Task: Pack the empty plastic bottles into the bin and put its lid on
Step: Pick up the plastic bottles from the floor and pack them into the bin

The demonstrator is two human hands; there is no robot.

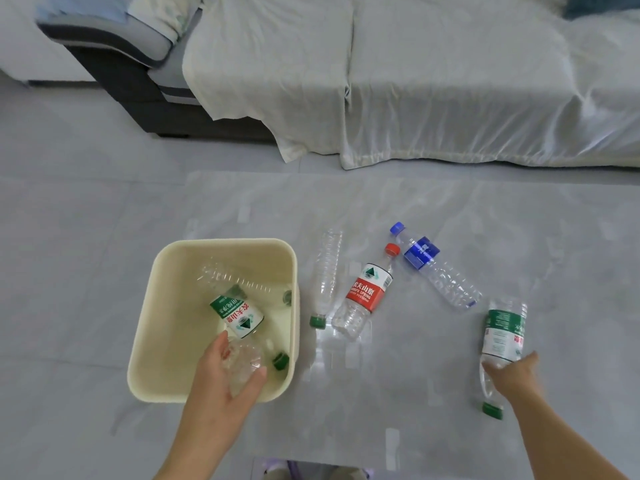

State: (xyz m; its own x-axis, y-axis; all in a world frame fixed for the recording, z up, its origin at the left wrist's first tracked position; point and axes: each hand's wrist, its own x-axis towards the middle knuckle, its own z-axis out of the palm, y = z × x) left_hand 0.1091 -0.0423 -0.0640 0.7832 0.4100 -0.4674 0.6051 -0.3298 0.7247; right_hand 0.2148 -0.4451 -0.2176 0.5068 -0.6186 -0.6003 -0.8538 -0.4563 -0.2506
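Observation:
A cream square bin (166, 320) stands on the floor at lower left, with a clear unlabelled bottle (235, 280) lying inside. My left hand (225, 382) is over the bin's near side, shut on a green-and-white labelled bottle (239, 315) with a green cap, held inside the bin. My right hand (512, 375) grips another green-labelled bottle (502, 334) at the right, its green cap pointing toward me. On the floor between lie a clear bottle with a green cap (325, 271), a red-labelled bottle (365, 294) and a blue-labelled bottle (429, 263). No lid is visible.
A clear plastic sheet (415, 209) covers the grey tiled floor under the bottles. A sofa draped in a white cloth (415, 81) runs across the back. A dark sofa base (138, 95) shows at back left.

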